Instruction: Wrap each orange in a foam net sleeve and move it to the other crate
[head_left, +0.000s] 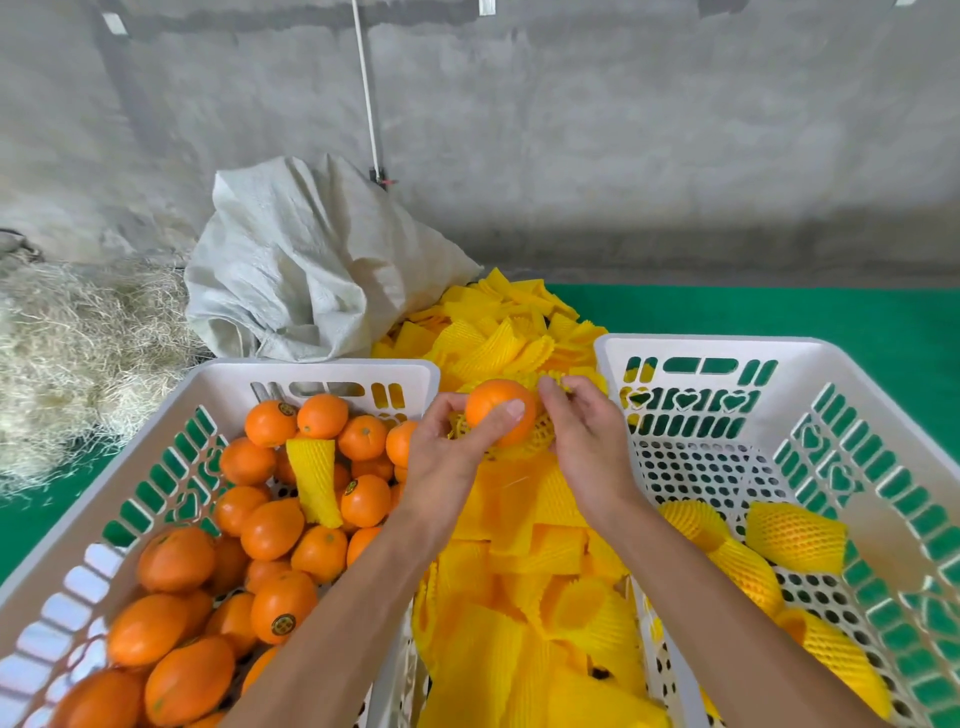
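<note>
Orange (500, 410) gripped in left hand (451, 457), right hand (582, 441) pinching yellow net sleeve (537, 434) half-stretched round its glossy underside

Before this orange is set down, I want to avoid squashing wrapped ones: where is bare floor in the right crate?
The right crate has bare perforated floor across its far half, bordered by the far wall and the wrapped oranges lying nearer. The near right side is crowded. The left crate is packed with unwrapped oranges, leaving no room.
</note>
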